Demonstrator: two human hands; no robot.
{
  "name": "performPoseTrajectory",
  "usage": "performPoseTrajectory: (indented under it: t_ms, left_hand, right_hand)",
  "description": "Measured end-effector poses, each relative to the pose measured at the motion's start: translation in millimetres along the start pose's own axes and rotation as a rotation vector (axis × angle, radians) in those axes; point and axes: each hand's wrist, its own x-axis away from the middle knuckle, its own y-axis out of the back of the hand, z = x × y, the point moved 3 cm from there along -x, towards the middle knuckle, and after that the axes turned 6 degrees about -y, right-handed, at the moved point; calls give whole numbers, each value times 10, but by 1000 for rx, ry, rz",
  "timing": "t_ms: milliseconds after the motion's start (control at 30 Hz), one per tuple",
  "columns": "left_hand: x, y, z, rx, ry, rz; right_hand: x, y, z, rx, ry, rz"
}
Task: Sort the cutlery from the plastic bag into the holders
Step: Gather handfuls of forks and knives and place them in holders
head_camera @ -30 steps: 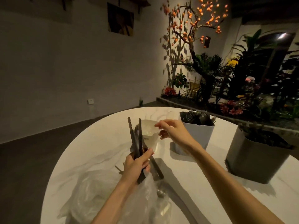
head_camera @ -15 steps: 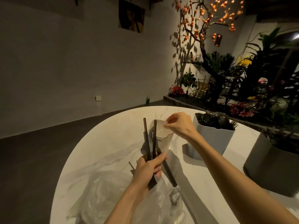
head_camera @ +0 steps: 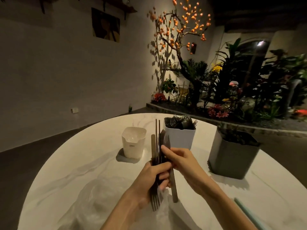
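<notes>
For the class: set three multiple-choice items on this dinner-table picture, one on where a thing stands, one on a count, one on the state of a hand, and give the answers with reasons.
1. Where does the cream holder stand relative to the white holder?
A. To its left
B. To its right
C. Inside it

2. How many holders stand on the table?
A. One
B. Three
C. Five

3. What is the left hand doing?
A. Lying flat on the table
B. Gripping a bundle of cutlery
C. Resting in the plastic bag

Answers:
1. A: the cream holder sits left of the white one, apart from it.
2. B: cream, white and the grey holder at the right.
3. B: its fingers curl round the cutlery bundle, held upright above the plastic bag, while the right hand pinches a piece in it.
</notes>
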Motion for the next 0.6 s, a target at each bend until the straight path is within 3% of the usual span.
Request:
performPoseTrajectory:
  t_ms: [167, 333, 500, 600]
  left_hand:
    - [19, -368, 244, 74, 134, 190]
    - [44, -329, 435, 144, 240, 239]
    - [48, -275, 436, 75, 172, 195]
    - [66, -284, 443, 23, 202, 275]
  right_hand:
    - [317, 401, -198, -159, 29, -286]
    - [479, 482, -367, -229, -14, -313]
    - [455, 655, -461, -255, -47, -473]
    - [444, 613, -495, -273, -104, -393]
